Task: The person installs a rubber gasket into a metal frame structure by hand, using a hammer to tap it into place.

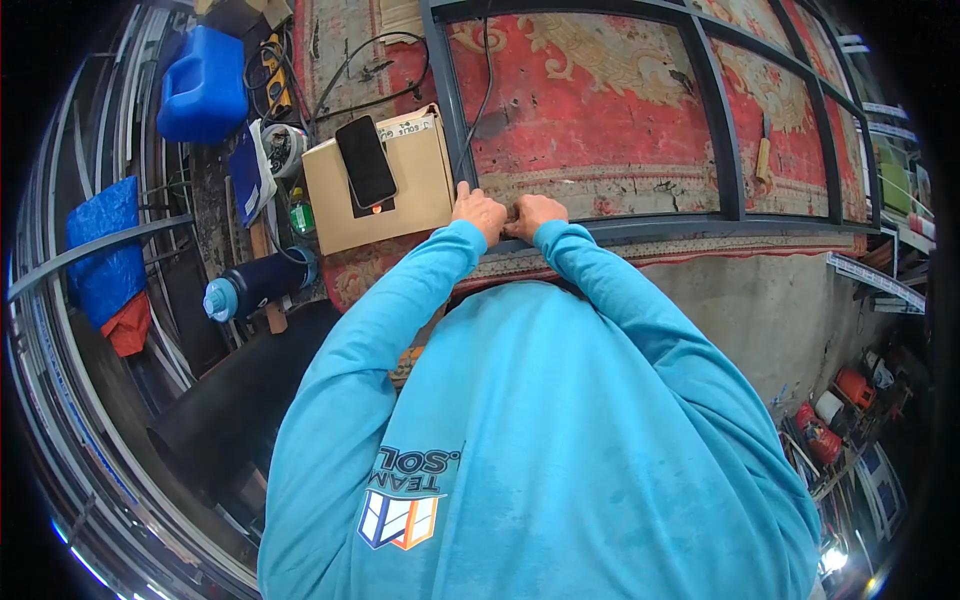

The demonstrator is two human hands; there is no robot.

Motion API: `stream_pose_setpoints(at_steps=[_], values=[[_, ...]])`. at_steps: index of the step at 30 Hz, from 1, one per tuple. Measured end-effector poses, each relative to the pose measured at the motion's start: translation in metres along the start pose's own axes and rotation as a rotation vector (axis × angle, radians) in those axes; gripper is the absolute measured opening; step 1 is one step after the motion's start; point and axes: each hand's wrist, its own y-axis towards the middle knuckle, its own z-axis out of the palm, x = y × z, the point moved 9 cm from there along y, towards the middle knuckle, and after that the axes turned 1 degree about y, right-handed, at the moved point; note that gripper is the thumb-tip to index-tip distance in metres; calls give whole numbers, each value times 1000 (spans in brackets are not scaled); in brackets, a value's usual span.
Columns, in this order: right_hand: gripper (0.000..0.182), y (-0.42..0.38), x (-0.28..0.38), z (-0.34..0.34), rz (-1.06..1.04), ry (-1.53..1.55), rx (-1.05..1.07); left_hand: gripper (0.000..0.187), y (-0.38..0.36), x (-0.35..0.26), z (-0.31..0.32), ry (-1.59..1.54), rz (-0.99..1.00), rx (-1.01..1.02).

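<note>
My left hand (480,213) is closed at the near left corner of a dark grey metal frame (650,229), its fingers curled around the end of the side bar. Close beside it, my right hand (538,214) is closed over the near bar, fingers bent inward. A small dark spot shows between the two hands, too small to name. The frame lies flat on a worn red carpet (590,130) with a gold pattern. Just left of my left hand is a brown cardboard box (420,180) with a black phone (366,160) on top.
Left of the box are a dark blue water bottle (262,283), a small green bottle (301,212), a blue jerrycan (203,88) and looped black cables (372,45). A wooden-handled tool (763,158) lies within the frame. Metal bars (100,470) run along the left side.
</note>
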Motion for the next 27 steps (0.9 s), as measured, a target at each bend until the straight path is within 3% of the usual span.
stream_pose_setpoints(at_steps=[2,6,20,27], values=[[52,2,-1,-2,-25,1,-2,20,0,0,5,-50,31,123],[57,-2,-1,3,14,10,6,22,4,1,8,-74,-3,158],[62,-1,10,-1,23,-126,9,13,13,10,10,-20,-146,-8],[50,-10,-2,-4,50,-66,40,9,12,7,1,-15,-226,-46]])
